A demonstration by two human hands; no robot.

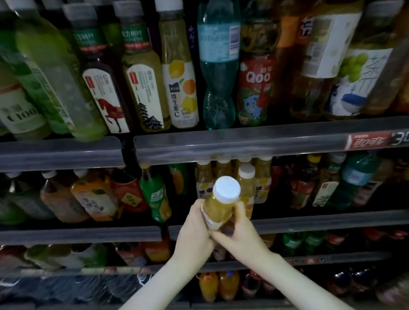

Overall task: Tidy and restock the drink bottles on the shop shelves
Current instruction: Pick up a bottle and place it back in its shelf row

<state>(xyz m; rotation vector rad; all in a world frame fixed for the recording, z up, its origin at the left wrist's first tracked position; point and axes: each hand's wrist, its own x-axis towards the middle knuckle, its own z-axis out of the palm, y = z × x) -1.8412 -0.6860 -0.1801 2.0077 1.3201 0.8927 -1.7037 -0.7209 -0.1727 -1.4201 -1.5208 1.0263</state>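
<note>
The left grip (194,233) curls round the lower left side of a bottle (218,209). The right grip (240,237) curls round its lower right side and base. The 2 grips meet under the bottle, so it sits between them, its upper half standing out above their fingers. The bottle holds a yellow drink and has a pale label. It tilts with its white cap (226,189) up and towards the camera.

It is in front of the 2nd shelf (317,221), over that shelf's front rail; whether it touches the rail cannot be told. Just behind it on that shelf stands a row (246,176) of like yellow bottles with white caps. To the left of the row a green bottle (155,194) leans, with orange and red bottles further left. Dark red and blue-green bottles stand to the right.

On the top shelf (221,142), straight above the grips, stand a lemon bottle (181,86), a clear teal bottle (218,61) and a red Qoo bottle (254,88). A red price tag (370,141) reading 30 sits on that shelf's rail at the right. Below the arms, 2 orange bottles (218,286) stand on the lowest shelf.
</note>
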